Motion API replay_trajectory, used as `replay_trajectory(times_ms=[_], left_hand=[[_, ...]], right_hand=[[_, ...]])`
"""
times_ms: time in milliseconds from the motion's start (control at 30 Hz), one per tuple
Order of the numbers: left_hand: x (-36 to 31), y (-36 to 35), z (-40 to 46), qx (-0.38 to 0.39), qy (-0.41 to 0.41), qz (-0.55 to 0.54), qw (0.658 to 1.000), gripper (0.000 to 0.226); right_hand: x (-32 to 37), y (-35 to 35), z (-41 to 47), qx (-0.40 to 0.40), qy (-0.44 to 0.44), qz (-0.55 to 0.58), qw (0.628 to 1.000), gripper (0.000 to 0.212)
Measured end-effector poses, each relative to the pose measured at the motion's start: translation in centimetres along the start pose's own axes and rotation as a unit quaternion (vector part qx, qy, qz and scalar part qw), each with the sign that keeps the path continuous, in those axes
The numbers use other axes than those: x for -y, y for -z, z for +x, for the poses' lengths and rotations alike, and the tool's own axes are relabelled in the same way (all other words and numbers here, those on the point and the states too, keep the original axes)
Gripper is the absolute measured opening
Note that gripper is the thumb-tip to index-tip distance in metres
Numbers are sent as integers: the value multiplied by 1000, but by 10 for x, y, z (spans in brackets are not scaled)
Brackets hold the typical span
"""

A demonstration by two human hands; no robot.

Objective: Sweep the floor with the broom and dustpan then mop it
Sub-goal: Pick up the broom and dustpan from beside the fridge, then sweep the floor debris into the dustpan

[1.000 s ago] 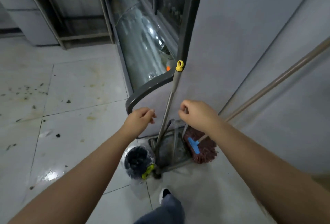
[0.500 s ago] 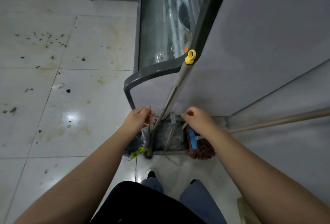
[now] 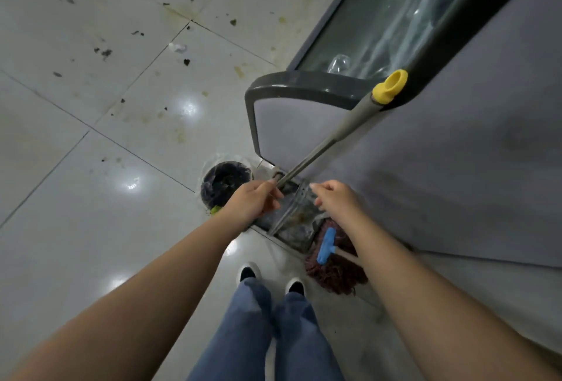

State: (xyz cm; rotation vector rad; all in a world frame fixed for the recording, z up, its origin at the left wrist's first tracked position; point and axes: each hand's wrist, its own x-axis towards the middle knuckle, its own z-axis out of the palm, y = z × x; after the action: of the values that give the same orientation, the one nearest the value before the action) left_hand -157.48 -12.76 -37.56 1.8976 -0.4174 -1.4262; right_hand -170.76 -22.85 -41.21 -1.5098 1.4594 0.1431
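Glossy pale floor tiles point(image 3: 100, 198) carry dark crumbs and yellowish stains beside a grey glass-topped cabinet point(image 3: 456, 167). Leaning on the cabinet's corner is a grey metal broom handle with a yellow cap point(image 3: 334, 140), and the left hand point(image 3: 254, 202) is curled around its lower part. The right hand point(image 3: 336, 198) is loosely curled above the grey metal dustpan point(image 3: 293, 222); whether it touches it cannot be told. A reddish string mop with a blue clamp point(image 3: 333, 262) lies just beside the dustpan, by the person's shoes point(image 3: 248, 272).

Shop or eatery: glass-fronted display case point(image 3: 395, 15), dirty tiled floor point(image 3: 91, 107).
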Motion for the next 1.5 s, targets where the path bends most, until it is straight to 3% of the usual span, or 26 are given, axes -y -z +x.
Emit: replay_trajectory(times_ms=[167, 267, 467, 633, 733, 833, 900, 1033, 1233, 1500], left_hand=[[34, -28, 53, -17, 46, -89, 995, 39], [55, -48, 81, -26, 76, -141, 987, 41], [89, -78, 124, -54, 118, -124, 984, 47], [104, -101, 146, 17, 205, -79, 975, 64], [113, -121, 154, 54, 247, -278, 927, 76], [117, -143, 152, 75, 195, -457, 864, 77], [118, -148, 149, 54, 159, -502, 848, 74], [134, -133, 134, 19, 149, -498, 854, 67], [151, -118, 80, -9, 179, -466, 867, 53], [136, -93, 14, -72, 153, -424, 890, 54]], right_hand=[[-21, -15, 54, -36, -3, 26, 999, 29], [-32, -24, 83, -39, -11, 80, 996, 51], [-49, -46, 128, -28, -7, 94, 995, 66], [-49, -54, 154, 6, 31, 58, 998, 58], [-44, -53, 164, 12, 74, 133, 988, 14], [-38, -52, 166, -1, 79, 154, 985, 12], [-40, -50, 164, -12, 74, 164, 984, 7], [-54, -42, 145, -26, 81, 117, 989, 26], [-65, -38, 100, -2, 79, 89, 993, 16], [-52, -30, 24, -10, 84, 101, 991, 28]])
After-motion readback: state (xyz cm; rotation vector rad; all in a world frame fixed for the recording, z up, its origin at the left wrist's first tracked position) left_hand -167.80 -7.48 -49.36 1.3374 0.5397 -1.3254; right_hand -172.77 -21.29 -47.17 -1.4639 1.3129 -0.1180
